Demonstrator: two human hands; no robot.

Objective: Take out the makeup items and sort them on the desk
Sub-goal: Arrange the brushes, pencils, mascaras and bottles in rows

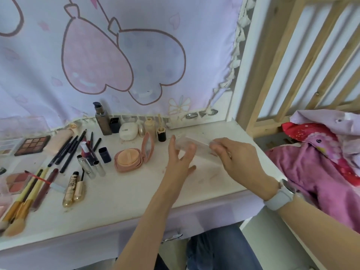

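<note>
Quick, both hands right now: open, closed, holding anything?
Left hand: open, fingers spread against the end of the clear plastic case.
Right hand: fingers curled round the case's other end, holding it.

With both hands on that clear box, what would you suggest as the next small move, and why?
Probably set the clear box down on the bare stretch of desk beneath it. The right hand grips its right end, the left hand touches its left end with spread fingers, and it looks empty, though it is blurred. The makeup already lies sorted to the left.
</note>
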